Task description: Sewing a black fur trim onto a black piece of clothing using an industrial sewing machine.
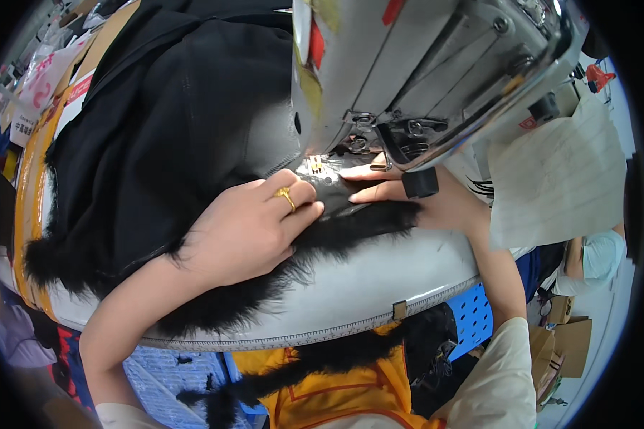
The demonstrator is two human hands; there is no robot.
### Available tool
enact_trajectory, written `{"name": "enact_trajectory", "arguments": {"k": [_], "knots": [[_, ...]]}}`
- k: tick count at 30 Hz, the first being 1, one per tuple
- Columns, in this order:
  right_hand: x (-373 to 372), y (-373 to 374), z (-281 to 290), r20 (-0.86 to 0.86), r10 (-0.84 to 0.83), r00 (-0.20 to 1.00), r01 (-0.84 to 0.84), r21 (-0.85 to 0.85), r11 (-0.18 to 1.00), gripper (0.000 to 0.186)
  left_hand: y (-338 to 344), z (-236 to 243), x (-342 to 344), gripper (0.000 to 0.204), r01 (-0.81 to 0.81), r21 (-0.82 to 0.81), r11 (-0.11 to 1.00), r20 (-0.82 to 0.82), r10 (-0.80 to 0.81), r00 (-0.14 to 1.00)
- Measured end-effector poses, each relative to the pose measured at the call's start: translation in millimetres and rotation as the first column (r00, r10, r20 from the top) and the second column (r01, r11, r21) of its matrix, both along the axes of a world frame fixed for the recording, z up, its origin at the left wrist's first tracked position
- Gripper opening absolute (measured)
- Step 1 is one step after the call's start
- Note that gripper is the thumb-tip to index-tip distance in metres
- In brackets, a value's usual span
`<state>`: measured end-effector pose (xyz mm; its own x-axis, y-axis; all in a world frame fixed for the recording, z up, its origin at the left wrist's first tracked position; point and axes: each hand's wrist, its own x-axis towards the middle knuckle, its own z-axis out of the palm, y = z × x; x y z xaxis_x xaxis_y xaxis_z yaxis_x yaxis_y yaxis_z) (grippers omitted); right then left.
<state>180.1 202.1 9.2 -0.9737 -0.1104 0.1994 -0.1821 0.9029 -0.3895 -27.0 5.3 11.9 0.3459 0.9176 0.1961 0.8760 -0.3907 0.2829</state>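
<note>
Smoothing the black fur trim point(257, 293) toward you, along the near side of the white bench point(408, 261), should stop hairs catching. Your left hand point(243, 225) rests with curled fingers on the black cloth point(150, 143); whether its grip pinches the cloth cannot be told. Your right hand point(447, 201) has its grip apart, digits spread. The cloth covers the bench's left part and reaches the lit metal foot point(316, 165) beneath the sewing machine point(401, 64). Feed flat and evenly, fingertips well off the foot.
</note>
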Motion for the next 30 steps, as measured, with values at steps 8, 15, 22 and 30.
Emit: {"name": "enact_trajectory", "arguments": {"k": [8, 15, 22, 30], "knots": [[14.9, -25.4, -1.5, 0.024, -0.06, 0.998, 0.052, 0.268, 0.962, 0.054, 9.4, 1.0, -0.7, 0.056, 0.153, 0.176, 0.972, -0.195, -0.118, 0.974], [12.9, -16.7, -1.0, 0.018, -0.062, 0.998, 0.062, 0.025, 0.998, 0.045, 12.3, -6.9, -12.4, 0.026, 0.097, 0.186, 0.978, 0.046, -0.107, 0.993], [3.6, -13.4, -7.7, 0.071, -0.075, 0.995, 0.094, -0.313, 0.945, 0.03, 21.2, -4.7, -19.1, 0.047, 0.164, -0.049, 0.985, 0.192, -0.151, 0.97], [6.3, -17.5, -1.5, 0.008, -0.012, 1.0, 0.013, -0.166, 0.986, 0.034, 15.8, 11.6, 16.5, 0.04, 0.156, 0.011, 0.988, -0.125, -0.153, 0.98]]}}
